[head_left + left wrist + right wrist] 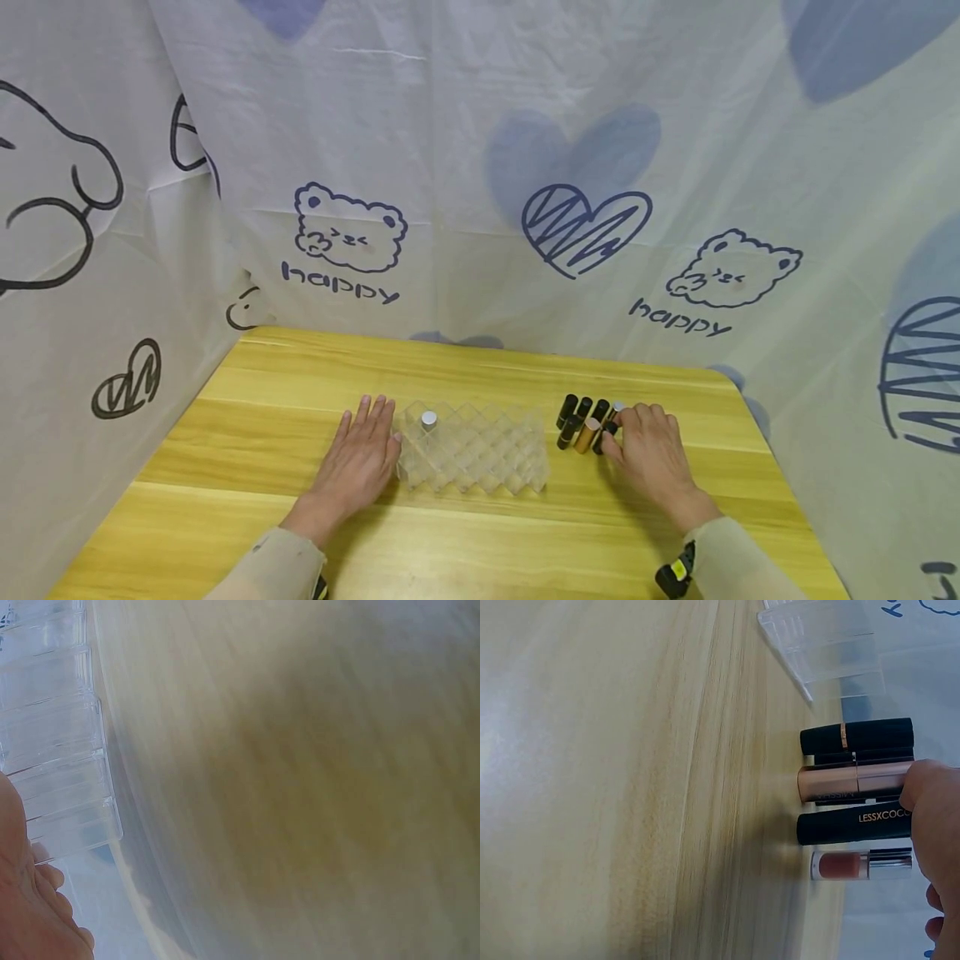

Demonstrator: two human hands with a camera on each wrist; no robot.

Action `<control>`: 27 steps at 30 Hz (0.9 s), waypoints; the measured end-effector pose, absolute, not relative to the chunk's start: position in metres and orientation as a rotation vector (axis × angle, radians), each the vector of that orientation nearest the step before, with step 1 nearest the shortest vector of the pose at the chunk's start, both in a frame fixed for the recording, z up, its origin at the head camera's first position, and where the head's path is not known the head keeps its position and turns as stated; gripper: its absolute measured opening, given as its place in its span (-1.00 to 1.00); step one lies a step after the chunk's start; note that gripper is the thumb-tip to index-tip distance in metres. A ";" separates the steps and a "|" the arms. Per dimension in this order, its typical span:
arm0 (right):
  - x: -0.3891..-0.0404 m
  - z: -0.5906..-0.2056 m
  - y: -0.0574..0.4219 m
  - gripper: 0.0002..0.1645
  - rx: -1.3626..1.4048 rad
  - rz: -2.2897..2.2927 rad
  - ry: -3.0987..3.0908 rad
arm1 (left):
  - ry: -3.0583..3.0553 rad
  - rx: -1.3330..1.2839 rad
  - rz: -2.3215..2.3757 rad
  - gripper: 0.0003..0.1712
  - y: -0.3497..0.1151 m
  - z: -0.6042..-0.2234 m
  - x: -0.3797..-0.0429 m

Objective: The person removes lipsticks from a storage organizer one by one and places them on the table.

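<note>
A clear organizer point(472, 450) with diamond-shaped compartments lies on the table, a silver-capped tube point(429, 420) standing in its back left part. My left hand point(358, 454) rests flat beside its left end, the thumb against the clear wall point(56, 735). At the right, my right hand point(652, 450) pinches the upper end of a black lipstick point(847, 825) that stands among others. Next to this stand a rose-gold lipstick point(829, 782), a black lipstick with a gold band point(855, 736) and a clear tube with a silver cap point(840, 865). Some fingertips are hidden.
More black tubes point(567, 404) stand at the back of the lipstick group, right of the organizer. The wooden table point(480, 542) ends at a white printed cloth point(465, 167) hanging behind and at both sides.
</note>
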State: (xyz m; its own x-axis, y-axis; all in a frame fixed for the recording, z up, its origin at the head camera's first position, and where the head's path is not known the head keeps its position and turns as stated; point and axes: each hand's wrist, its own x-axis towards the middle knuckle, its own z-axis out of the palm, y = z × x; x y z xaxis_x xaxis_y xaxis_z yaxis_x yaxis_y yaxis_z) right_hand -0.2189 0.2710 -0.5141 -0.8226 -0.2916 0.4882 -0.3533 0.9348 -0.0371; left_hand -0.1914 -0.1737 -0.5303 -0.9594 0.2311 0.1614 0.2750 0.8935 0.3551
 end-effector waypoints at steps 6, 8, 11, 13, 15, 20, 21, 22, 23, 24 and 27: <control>-0.220 -0.512 0.270 -0.73 0.450 0.170 -2.616 | -2.947 -0.393 -0.591 -0.29 -0.174 -0.530 -0.192; -0.220 -0.511 0.270 -0.72 0.437 0.171 -2.632 | -2.947 -0.393 -0.593 -0.29 -0.174 -0.530 -0.192; -0.220 -0.511 0.269 -0.71 0.419 0.173 -2.656 | -2.950 -0.391 -0.594 -0.29 -0.174 -0.530 -0.192; -0.220 -0.511 0.269 -0.70 0.406 0.175 -2.672 | -2.954 -0.390 -0.594 -0.29 -0.174 -0.530 -0.192; -0.221 -0.510 0.269 -0.70 0.397 0.175 -2.684 | -2.955 -0.390 -0.594 -0.29 -0.174 -0.530 -0.192; -0.221 -0.510 0.269 -0.69 0.375 0.178 -2.711 | -2.953 -0.395 -0.596 -0.29 -0.174 -0.529 -0.192; -0.221 -0.510 0.269 -0.69 0.369 0.180 -2.715 | -2.952 -0.396 -0.595 -0.29 -0.174 -0.529 -0.192; -0.221 -0.511 0.269 -0.68 0.364 0.182 -2.718 | -2.951 -0.397 -0.595 -0.29 -0.174 -0.529 -0.192; -0.221 -0.511 0.269 -0.67 0.359 0.183 -2.720 | -2.951 -0.397 -0.594 -0.29 -0.174 -0.529 -0.192; -0.221 -0.511 0.270 -0.67 0.356 0.184 -2.720 | -2.951 -0.398 -0.592 -0.29 -0.174 -0.530 -0.192; -0.220 -0.511 0.270 -0.65 0.351 0.182 -2.717 | -2.951 -0.397 -0.591 -0.29 -0.174 -0.531 -0.192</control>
